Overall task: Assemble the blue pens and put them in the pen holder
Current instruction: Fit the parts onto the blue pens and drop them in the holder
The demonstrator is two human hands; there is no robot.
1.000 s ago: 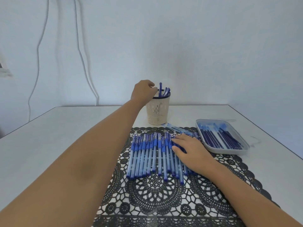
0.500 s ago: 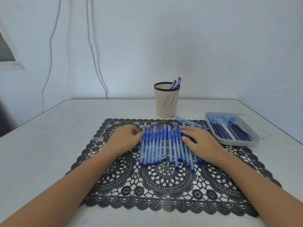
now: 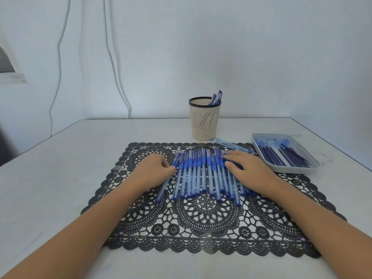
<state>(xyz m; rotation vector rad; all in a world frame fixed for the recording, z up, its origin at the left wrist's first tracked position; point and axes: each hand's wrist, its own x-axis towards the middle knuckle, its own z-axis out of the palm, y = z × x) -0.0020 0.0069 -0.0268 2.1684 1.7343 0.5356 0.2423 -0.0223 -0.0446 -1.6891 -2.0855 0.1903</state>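
Your left hand [image 3: 151, 171] fingers pinch the leftmost pen [image 3: 167, 179] of the pen row [image 3: 203, 174] | right hand [image 3: 248, 171] fingers flat, spread on the row's right end | pen holder [image 3: 204, 120] beyond the row.

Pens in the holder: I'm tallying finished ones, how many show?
2, both leaning at the right side of the pen holder: pen caps and. More may be hidden inside.

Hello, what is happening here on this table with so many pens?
A person is sorting blue pens into a pen holder, which already has a few pens in it. A row of pens lies on a black lace mat. The left hand pinches the leftmost pen, pulled askew from the row. The right hand rests flat on the row's right end. A grey tray at the right holds dark refills.
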